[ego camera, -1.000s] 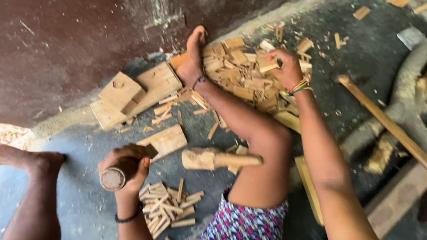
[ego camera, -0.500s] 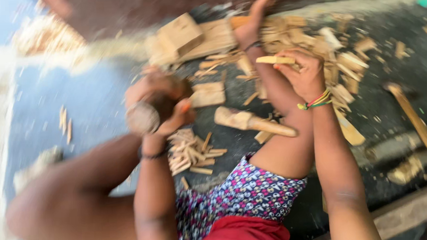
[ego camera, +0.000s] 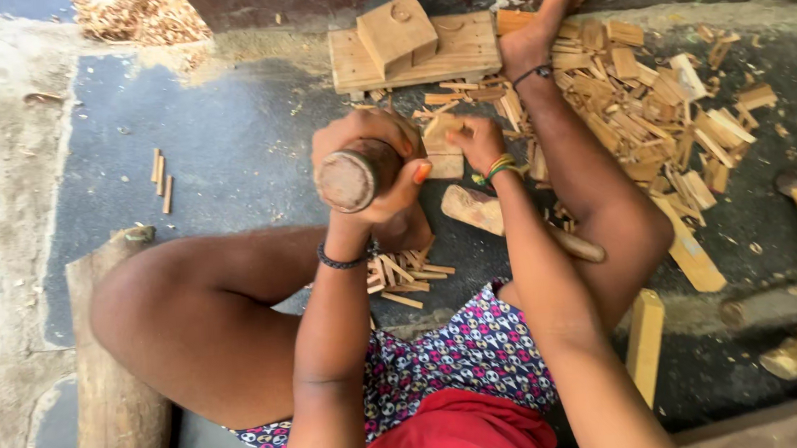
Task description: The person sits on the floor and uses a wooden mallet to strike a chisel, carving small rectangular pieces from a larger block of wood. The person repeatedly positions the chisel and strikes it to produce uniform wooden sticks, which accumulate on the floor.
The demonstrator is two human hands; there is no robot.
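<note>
the small wood block [ego camera: 443, 147] stood on the floor [ego camera: 229, 161], pinched by the right hand [ego camera: 478, 143]. the left hand [ego camera: 368, 175], previously low and left, now gripped the round mallet [ego camera: 350, 179] raised beside it, indicating a strike in progress. split sticks [ego camera: 406, 279] lay nearer; scrap pile [ego camera: 659, 116] right.

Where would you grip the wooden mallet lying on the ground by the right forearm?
Probably by the narrow handle end of the wooden mallet, coming from above. It lies flat, its thick head toward the left hand, its slim handle passing under the right forearm.
</note>
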